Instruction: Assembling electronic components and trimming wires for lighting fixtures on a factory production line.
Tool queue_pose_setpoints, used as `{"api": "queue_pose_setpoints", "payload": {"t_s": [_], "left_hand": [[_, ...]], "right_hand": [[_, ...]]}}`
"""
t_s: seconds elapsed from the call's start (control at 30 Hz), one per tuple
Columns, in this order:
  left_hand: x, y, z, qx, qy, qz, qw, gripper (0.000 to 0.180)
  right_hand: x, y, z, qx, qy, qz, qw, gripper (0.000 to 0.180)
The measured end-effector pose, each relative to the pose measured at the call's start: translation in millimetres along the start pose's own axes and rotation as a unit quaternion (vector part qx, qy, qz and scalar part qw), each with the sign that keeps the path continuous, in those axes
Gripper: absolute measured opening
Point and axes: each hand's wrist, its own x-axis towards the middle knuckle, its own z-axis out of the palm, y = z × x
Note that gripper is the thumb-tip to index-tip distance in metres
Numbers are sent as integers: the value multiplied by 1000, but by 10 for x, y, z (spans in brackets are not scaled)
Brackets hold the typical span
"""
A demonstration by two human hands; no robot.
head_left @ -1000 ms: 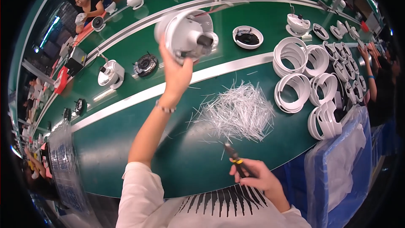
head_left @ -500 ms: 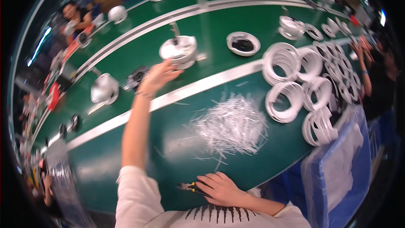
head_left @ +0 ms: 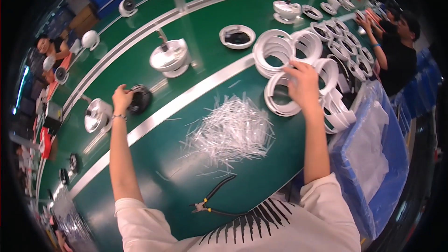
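From the head view, we reach both arms out over the green bench (head_left: 140, 196) at once. Our left hand (head_left: 122, 97) stretches to the far side of the pale strip that runs along the bench and closes its fingers on the small black round part (head_left: 140, 99), which lies just beside a silver dome housing (head_left: 96, 115); the arm is nearly straight, which suggests the part sits at the limit of our reach. Our right hand (head_left: 302, 83) rests with curled fingers on the top of a stack of white rings (head_left: 280, 95), one of many such stacks crowded at the right end, close enough to be taken without leaning. Whether those fingers already pinch a ring we cannot tell. The heap of clear plastic strips (head_left: 231, 130) lies in the middle, between both arms, and the black-handled cutters (head_left: 212, 200) lie loose at the near edge, touched by neither hand. Half a second ago our right hand covered those cutters near our body, and our left hand was at the white dome housing (head_left: 170, 58) farther up the bench; now the cutters are set down, the right hand has gone to the rings, and the left has swung leftward to the black part.
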Motion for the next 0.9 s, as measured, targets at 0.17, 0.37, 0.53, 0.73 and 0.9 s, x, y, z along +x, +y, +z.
{"api": "queue_pose_setpoints", "payload": {"t_s": [0.17,0.37,0.53,0.73,0.9], "left_hand": [[-462,146,-205,-239,-101,-105,960,37],[-1205,123,-467,-531,-57,-102,839,19],[-1844,479,-692,-695,-25,-64,716,28],[-2200,830,-772,-782,-30,-40,621,32],[-2337,889,-793,-784,-29,-42,619,36]], "right_hand": [[57,163,43,28,27,3,999,12],[99,-621,-784,73,168,-24,983,12],[-444,-1538,-773,290,-141,-38,946,7],[-1164,-1861,-168,277,-253,2,927,6],[-1113,-2050,-393,208,-316,56,924,41]]}}
